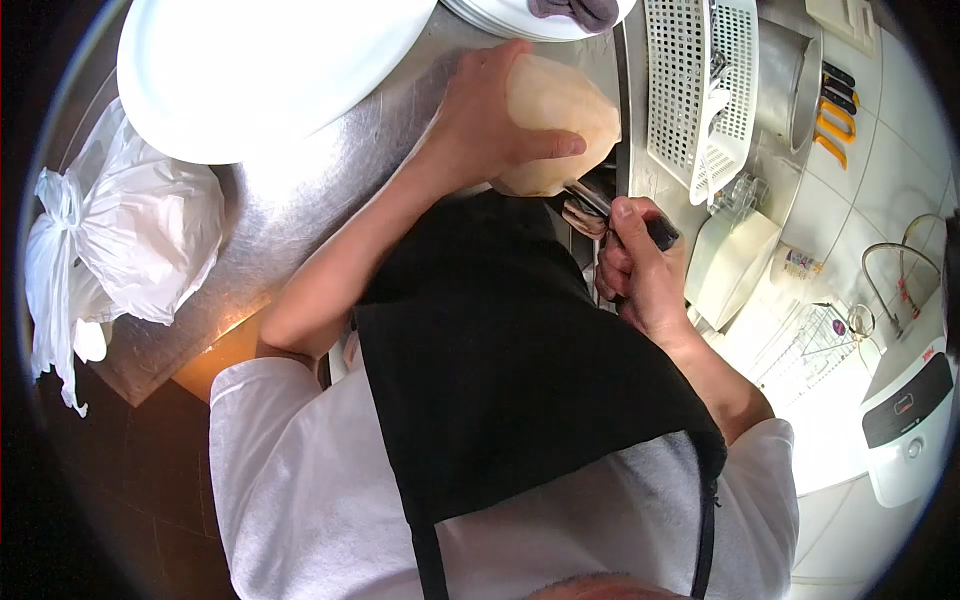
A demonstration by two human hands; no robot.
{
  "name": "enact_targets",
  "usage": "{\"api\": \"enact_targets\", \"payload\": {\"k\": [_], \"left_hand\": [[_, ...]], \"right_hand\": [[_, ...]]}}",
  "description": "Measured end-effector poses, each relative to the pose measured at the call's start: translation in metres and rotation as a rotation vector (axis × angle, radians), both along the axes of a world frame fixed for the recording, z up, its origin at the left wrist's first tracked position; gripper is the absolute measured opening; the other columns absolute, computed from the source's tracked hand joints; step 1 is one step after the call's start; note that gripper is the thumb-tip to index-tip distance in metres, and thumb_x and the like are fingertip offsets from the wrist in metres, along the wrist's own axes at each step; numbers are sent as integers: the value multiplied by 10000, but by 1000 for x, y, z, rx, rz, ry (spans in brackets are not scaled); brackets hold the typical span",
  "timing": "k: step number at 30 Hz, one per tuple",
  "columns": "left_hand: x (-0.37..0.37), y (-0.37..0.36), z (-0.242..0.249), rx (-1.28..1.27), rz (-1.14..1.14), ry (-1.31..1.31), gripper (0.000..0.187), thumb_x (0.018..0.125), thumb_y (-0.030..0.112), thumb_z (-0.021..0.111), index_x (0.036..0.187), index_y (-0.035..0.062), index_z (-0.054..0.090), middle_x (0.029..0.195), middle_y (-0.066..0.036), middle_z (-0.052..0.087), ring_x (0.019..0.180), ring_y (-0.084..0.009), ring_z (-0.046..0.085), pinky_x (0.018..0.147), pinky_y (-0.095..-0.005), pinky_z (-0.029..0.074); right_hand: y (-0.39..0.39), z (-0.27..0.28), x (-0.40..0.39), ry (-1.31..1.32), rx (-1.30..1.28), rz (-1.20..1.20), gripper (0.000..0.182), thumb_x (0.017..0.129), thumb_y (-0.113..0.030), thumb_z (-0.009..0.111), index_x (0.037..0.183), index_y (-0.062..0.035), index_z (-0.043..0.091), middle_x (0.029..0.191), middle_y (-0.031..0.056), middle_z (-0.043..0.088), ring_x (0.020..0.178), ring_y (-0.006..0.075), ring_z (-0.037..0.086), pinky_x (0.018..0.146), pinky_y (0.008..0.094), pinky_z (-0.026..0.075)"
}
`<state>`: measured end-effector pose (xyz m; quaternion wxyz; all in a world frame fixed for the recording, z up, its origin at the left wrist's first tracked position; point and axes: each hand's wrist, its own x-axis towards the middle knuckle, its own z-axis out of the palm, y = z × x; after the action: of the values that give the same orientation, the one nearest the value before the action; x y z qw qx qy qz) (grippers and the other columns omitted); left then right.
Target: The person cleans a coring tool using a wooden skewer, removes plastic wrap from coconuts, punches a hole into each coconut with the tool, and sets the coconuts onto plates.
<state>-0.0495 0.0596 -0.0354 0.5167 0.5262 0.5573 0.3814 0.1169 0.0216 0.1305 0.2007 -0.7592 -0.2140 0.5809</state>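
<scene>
My left hand [490, 115] is wrapped over a large, pale, rounded peeled fruit or vegetable [565, 95], the thumb lying across its near side. I cannot make out its exact kind. In my right hand [645, 265] is a black-handled peeler [592, 198], gripped in a closed fist. Its narrow metal end meets the lower edge of the pale piece, and the blade itself is hard to see. Something brownish, perhaps a strip of peel, shows just below the metal end.
A big white plate [260, 70] and a knotted white plastic bag [150, 215] rest on the steel counter [300, 190] at left. Stacked plates [535, 22] bear a dark cloth at the top. White perforated baskets [680, 90] stand right, near wall-hung knives and orange-handled tools [838, 115].
</scene>
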Motion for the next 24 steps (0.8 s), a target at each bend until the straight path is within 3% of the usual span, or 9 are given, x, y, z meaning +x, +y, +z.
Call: {"api": "enact_targets", "payload": {"k": [3, 6, 10, 13, 15, 19, 22, 24], "left_hand": [[1, -1, -1, -9, 9, 15, 1107, 561, 535, 847, 1383, -58, 403, 1358, -270, 440, 1300, -382, 406, 1093, -444, 347], [4, 1, -4, 81, 54, 35, 887, 607, 421, 866, 1287, -17, 504, 1206, -225, 572, 1151, -348, 546, 1005, -429, 431], [1, 1, 2, 72, 55, 68, 863, 607, 403, 870, 1269, -21, 515, 1184, -217, 589, 1116, -330, 571, 975, -417, 454], [3, -2, -1, 123, 120, 85, 843, 605, 397, 872, 1249, -24, 528, 1150, -212, 608, 1073, -316, 596, 947, -405, 473], [4, 0, -2, 78, 80, 39, 850, 603, 398, 875, 1253, -22, 524, 1159, -213, 602, 1077, -307, 594, 950, -399, 471], [4, 1, -2, 76, 88, 25, 862, 601, 405, 878, 1254, -29, 520, 1160, -208, 601, 1086, -298, 588, 958, -399, 465], [1, 1, 2, 59, 68, 28, 892, 599, 410, 880, 1274, -36, 503, 1191, -212, 580, 1115, -301, 571, 976, -398, 455], [1, 0, 3, 40, 54, 19, 920, 599, 413, 880, 1296, -38, 485, 1227, -219, 556, 1148, -307, 551, 995, -398, 442]], "right_hand": [[5, 0, 5, -156, 43, 366, 189, 928, -194, 676, 857, -21, 652, 605, 24, 571, 459, 84, 494, 420, 262, 384], [23, -6, 17, -293, 429, 1051, 119, 892, -130, 690, 848, -21, 671, 680, 87, 648, 548, 170, 616, 519, 310, 478], [44, 1, 19, -177, 405, 1341, 43, 837, -55, 691, 867, -25, 694, 793, 155, 686, 723, 313, 687, 645, 354, 527], [36, -2, 20, -190, 464, 1250, 68, 869, -76, 680, 866, -9, 684, 736, 106, 682, 658, 267, 677, 613, 342, 518], [24, 0, 13, -220, 255, 912, 106, 899, -106, 669, 864, -6, 675, 679, 62, 643, 580, 199, 623, 549, 313, 481], [9, 1, 7, 33, -44, 134, 163, 943, -162, 652, 872, -16, 663, 613, -6, 554, 489, 76, 488, 452, 236, 365], [2, -2, 6, 75, -19, 32, 156, 939, -171, 662, 873, -30, 662, 612, 1, 553, 464, 57, 464, 440, 210, 313], [4, -3, 11, -79, 84, 370, 155, 936, -171, 665, 877, -28, 664, 620, 2, 560, 467, 62, 472, 449, 203, 317]]}}
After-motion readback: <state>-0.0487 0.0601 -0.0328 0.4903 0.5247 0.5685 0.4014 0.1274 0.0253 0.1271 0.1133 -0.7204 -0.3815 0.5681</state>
